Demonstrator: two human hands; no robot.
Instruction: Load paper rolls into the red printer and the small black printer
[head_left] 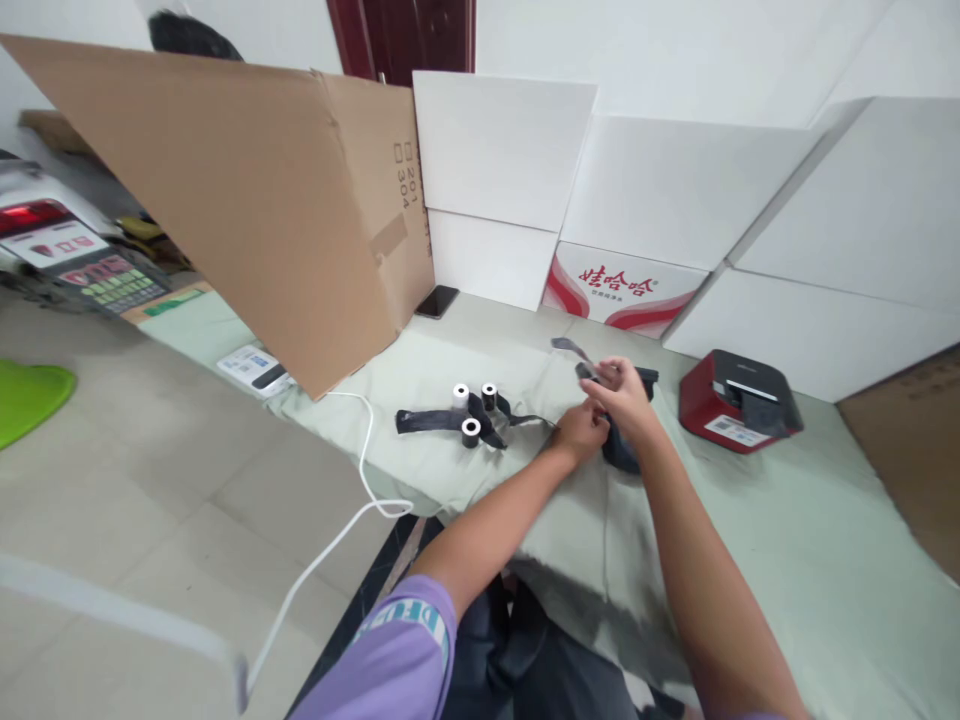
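My right hand [628,393] is closed, its thumb and fingers pinching a dark, shiny strip [570,347] whose loose end sticks out up and to the left. My left hand [582,432] is just below it, fingers curled inward; what they grip is hidden. Partly behind both hands sits a dark blue-black object [621,455], its kind unclear. Left of my hands stand a white roll [460,396] and two dark rolls with white ends, one farther back [489,397] and one nearer [470,433]. Black ribbon-like strips [429,421] lie around them, one thin end reaching toward my left hand.
A red and black label printer-like machine [739,400] stands to the right. A large cardboard sheet [247,190] and white panels [637,190] enclose the pale green cloth-covered table [810,560]. A phone [436,302] lies at the back; a white cable [365,470] hangs over the front edge.
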